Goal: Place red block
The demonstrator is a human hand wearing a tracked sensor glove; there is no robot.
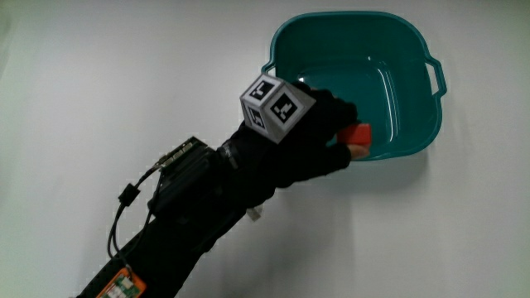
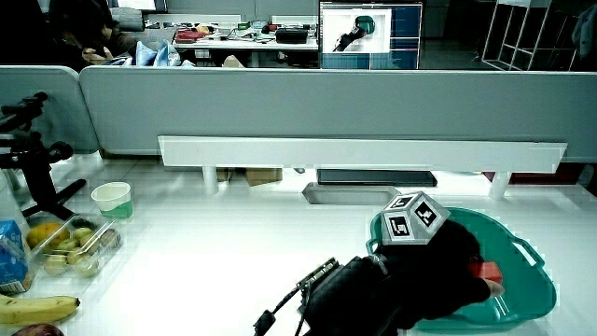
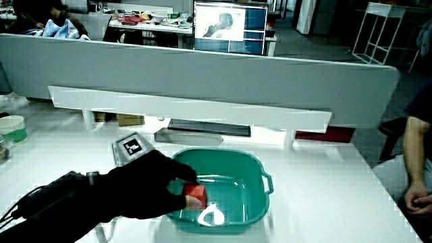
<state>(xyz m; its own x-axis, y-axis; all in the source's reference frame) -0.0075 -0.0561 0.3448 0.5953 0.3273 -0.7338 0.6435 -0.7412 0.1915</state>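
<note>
The gloved hand (image 1: 319,132) gripped the red block (image 1: 358,136) over the teal basin's (image 1: 414,50) near rim; lowering it inside before letting go looked wisest.

You have one red block (image 1: 358,136) and one teal basin (image 1: 414,50) here. You can also count one cup (image 2: 112,198) and one banana (image 2: 37,308).

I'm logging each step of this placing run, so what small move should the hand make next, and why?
Probably lower a little and let go. The hand grips the red block in its fingers, just over the near rim of the teal basin and inside it in a side view. The block does not look set down yet.
</note>
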